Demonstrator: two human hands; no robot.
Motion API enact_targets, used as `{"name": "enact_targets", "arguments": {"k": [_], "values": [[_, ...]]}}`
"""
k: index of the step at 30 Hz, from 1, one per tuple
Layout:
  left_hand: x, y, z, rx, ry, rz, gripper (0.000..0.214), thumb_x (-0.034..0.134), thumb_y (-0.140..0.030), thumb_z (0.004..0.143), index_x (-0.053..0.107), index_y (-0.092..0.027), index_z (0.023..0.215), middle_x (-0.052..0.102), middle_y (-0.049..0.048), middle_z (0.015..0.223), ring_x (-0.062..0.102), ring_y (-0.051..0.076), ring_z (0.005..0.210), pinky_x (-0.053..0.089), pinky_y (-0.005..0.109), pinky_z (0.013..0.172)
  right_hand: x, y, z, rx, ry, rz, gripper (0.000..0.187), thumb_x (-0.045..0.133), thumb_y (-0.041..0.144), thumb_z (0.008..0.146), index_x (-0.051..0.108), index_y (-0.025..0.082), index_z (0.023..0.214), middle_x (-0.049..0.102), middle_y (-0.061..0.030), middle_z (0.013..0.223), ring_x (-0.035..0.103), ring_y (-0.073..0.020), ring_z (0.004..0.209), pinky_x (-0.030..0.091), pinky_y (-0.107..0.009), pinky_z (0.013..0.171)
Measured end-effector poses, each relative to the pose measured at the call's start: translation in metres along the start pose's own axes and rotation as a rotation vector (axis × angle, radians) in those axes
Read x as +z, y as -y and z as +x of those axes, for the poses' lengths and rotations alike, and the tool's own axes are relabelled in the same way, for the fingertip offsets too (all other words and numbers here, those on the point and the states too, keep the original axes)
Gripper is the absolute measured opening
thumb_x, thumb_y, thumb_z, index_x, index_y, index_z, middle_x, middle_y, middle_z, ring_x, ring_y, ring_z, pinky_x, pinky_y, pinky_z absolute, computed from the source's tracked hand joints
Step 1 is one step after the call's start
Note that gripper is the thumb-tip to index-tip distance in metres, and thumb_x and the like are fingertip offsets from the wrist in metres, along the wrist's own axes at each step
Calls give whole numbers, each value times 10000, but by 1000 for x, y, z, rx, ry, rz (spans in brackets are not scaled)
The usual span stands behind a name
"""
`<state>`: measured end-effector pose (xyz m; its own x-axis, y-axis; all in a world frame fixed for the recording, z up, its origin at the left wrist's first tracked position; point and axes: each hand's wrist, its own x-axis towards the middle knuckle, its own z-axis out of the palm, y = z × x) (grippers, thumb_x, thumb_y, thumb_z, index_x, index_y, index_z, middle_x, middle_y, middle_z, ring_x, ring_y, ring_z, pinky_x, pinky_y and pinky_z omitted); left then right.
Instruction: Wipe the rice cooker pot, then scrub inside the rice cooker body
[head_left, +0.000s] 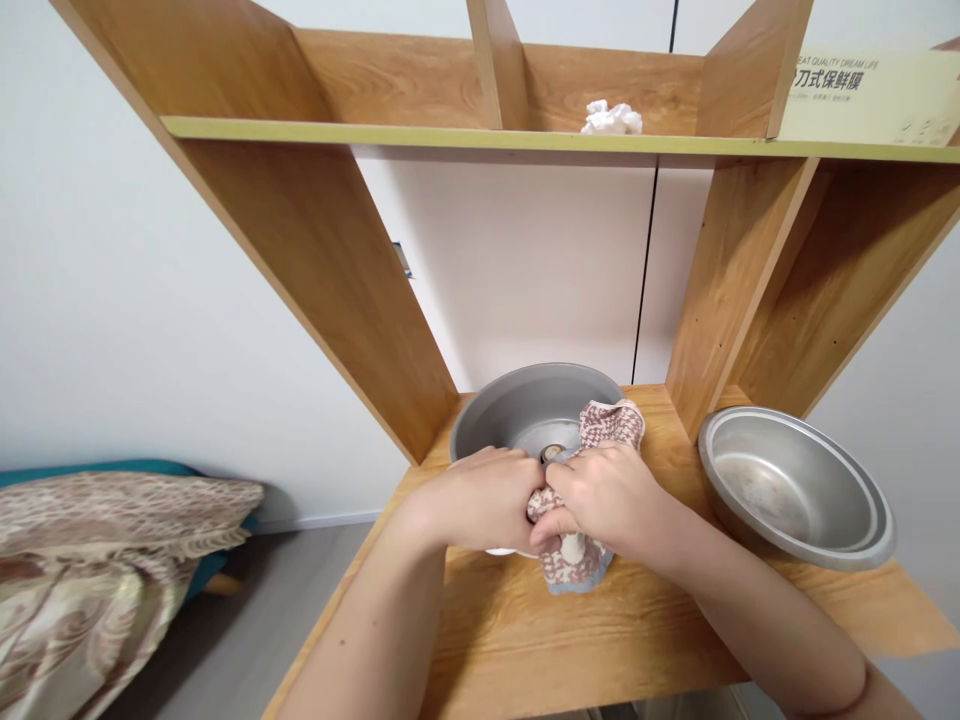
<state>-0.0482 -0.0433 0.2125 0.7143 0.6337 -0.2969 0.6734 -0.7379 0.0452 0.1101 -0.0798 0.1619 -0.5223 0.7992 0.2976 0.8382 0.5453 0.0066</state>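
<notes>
In front of me stands a round grey cooker body (517, 395) with a small round fitting at the bottom of its inside. Over its near side my left hand (491, 497) is closed, its knuckles up, against a bunched part of a brown-and-cream patterned cloth (611, 422). My right hand (609, 495) is wrapped around the same cloth, close beside the left. One end of the cloth stands up by the cooker's right rim; the other, with a blue-grey edge, hangs down below my hands. My fingers hide the middle of the cloth.
A metal pot (787, 490) sits on the right of the wooden tabletop (525, 640). Wooden uprights flank the cooker, and a shelf (555, 140) above holds crumpled white tissue (613, 118) and a cling-film box (874, 95). A patterned throw (112, 570) lies over teal furniture at left.
</notes>
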Motion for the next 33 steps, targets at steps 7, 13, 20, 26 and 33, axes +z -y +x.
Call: {"name": "enact_targets", "arguments": {"k": [7,13,20,26,33], "values": [[0,-1,-1,-24,-9,15,347,617,-571,696,610,-231,625,578,-11,556,509,153,531,293,289,517,-7,-14,-3,-40,27,19,690,472,821,767,659,157,786,680,-51,667,581,-157,580,173,-300,528],[0,-2,-1,-50,3,10,300,623,-536,691,641,-239,648,590,-8,571,514,159,544,299,293,522,-14,-20,-3,-72,96,22,672,458,805,783,648,162,829,692,-49,695,596,-165,615,145,-304,532],[-2,-3,0,-45,6,1,319,676,-557,649,635,-241,655,624,-8,620,588,191,627,339,298,554,-8,-5,-1,-7,84,-43,629,519,740,817,669,132,874,704,-98,722,657,-218,680,309,-302,594],[-2,-4,0,-64,5,14,306,687,-559,650,677,-256,693,655,-1,658,620,207,653,384,300,567,-9,-3,-1,5,84,-46,619,544,729,817,679,127,880,713,-99,724,680,-226,707,359,-305,626],[0,-4,-1,-50,-46,49,274,679,-529,665,673,-255,665,655,-2,637,618,199,610,345,295,523,-9,-2,-1,23,79,-48,611,522,724,837,681,135,874,713,-101,721,689,-231,721,386,-314,647]]}}
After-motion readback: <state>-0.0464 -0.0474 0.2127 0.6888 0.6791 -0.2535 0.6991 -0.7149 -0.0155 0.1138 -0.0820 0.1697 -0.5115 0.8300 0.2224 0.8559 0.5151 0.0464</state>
